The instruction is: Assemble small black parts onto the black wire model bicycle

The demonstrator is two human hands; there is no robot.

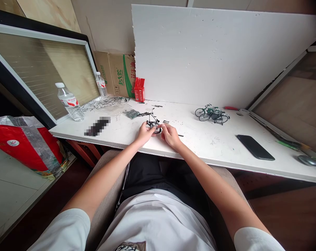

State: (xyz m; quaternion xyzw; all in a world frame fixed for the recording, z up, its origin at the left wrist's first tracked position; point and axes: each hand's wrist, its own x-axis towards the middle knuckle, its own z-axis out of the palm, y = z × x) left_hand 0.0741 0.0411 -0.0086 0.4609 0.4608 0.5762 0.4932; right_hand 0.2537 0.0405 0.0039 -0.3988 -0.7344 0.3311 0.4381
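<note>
A small black model bicycle (153,122) stands on the white tabletop (199,139) straight ahead of me. My left hand (144,133) pinches it at the lower wheel from the left. My right hand (170,135) closes on the same spot from the right, fingertips meeting the left hand's. A thin black pin (180,135) lies just right of my right hand. Behind the model lie a green-grey part (132,113) and thin wire frames (108,103).
Green finished model bicycles (212,114) stand at the right rear. A black phone (255,147) lies near the front right edge. Two water bottles (69,101) stand left, a red carton (139,90) and cardboard box (118,74) at the back, a white foam board (212,52) behind.
</note>
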